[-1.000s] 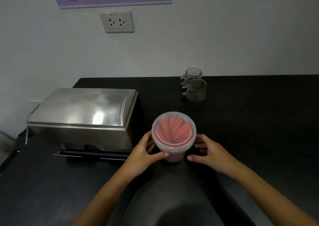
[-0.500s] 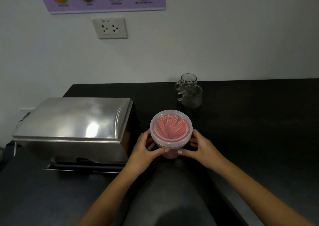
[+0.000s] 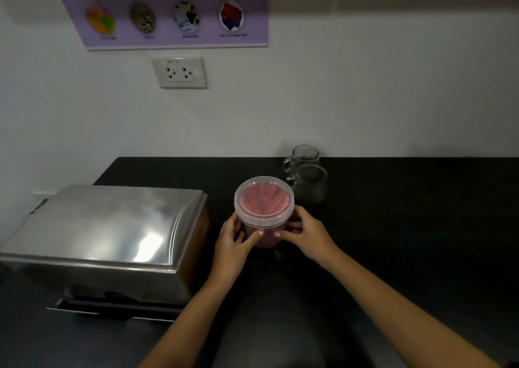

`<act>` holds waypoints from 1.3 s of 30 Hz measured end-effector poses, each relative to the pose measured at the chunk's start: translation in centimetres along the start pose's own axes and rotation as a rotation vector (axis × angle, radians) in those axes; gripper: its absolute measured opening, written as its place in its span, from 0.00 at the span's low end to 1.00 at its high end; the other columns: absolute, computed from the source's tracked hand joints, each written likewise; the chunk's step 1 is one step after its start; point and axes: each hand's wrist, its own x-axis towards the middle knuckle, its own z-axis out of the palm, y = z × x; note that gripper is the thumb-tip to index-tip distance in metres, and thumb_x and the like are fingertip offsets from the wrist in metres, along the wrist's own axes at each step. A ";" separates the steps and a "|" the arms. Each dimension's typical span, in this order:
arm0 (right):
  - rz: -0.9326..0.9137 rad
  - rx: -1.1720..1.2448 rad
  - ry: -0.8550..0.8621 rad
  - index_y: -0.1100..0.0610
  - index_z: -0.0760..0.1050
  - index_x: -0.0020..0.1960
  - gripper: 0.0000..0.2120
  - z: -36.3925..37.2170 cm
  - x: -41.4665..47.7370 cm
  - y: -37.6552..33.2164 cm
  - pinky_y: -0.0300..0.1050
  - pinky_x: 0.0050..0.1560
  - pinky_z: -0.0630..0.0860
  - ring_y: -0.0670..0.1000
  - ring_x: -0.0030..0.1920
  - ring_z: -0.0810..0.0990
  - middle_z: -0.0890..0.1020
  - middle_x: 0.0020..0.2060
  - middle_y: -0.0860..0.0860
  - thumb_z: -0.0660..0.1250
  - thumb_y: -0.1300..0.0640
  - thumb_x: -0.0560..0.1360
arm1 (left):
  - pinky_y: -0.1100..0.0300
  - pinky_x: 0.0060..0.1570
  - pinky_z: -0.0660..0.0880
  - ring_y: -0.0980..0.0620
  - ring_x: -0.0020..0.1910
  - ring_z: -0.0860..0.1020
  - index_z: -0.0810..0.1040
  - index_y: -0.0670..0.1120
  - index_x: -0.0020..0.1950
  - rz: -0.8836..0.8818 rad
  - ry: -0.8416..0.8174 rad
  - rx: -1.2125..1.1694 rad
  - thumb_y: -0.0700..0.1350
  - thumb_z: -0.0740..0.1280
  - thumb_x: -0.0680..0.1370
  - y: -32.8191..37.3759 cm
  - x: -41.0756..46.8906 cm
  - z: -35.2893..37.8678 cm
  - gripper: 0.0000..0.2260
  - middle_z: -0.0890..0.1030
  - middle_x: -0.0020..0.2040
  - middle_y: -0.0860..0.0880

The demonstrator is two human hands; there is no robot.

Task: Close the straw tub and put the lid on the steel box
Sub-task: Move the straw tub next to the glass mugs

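Straw tub [image 3: 264, 213] upright, seemingly lidded.

Black table [image 3: 407, 227] against the wall. Steel box [image 3: 106, 238] at left. Straw tub [image 3: 264, 213] near centre, just right of it. Two glass mugs [image 3: 307, 179] beyond, at far edge.

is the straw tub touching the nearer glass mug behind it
Cannot tell. In the head view the straw tub overlaps the nearer glass mug at its lidded rim, hiding any contact or gap between them.
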 end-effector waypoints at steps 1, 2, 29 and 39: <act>-0.006 0.004 0.001 0.51 0.62 0.68 0.34 0.0 0.4 0.0 0.44 0.57 0.73 0.51 0.62 0.73 0.72 0.65 0.53 0.73 0.59 0.66 | 0.68 0.55 0.68 0.56 0.65 0.68 0.65 0.49 0.70 0.000 0.011 -0.001 0.40 0.71 0.71 0.0 0.3 0.1 0.30 0.68 0.70 0.47; -0.011 0.007 0.002 0.52 0.62 0.68 0.34 -0.1 0.8 0.0 0.42 0.56 0.73 0.51 0.62 0.73 0.73 0.64 0.53 0.73 0.59 0.66 | 0.67 0.56 0.68 0.56 0.65 0.68 0.65 0.49 0.70 0.001 0.021 -0.002 0.40 0.71 0.71 0.1 0.7 0.2 0.30 0.69 0.70 0.46; -0.035 0.055 0.119 0.55 0.64 0.67 0.25 2.0 10.4 -2.3 0.52 0.66 0.69 0.53 0.63 0.73 0.76 0.62 0.55 0.67 0.62 0.71 | 0.61 0.53 0.69 0.54 0.55 0.74 0.72 0.47 0.65 -0.100 0.366 -0.093 0.46 0.69 0.74 0.9 9.8 2.4 0.20 0.76 0.63 0.46; -0.055 0.012 0.130 0.59 0.63 0.67 0.26 1.3 12.2 -3.0 0.51 0.65 0.69 0.56 0.63 0.73 0.75 0.62 0.58 0.67 0.61 0.72 | 0.62 0.53 0.70 0.56 0.54 0.74 0.72 0.47 0.65 -0.119 0.337 -0.119 0.45 0.68 0.74 1.0 12.4 2.2 0.20 0.77 0.62 0.47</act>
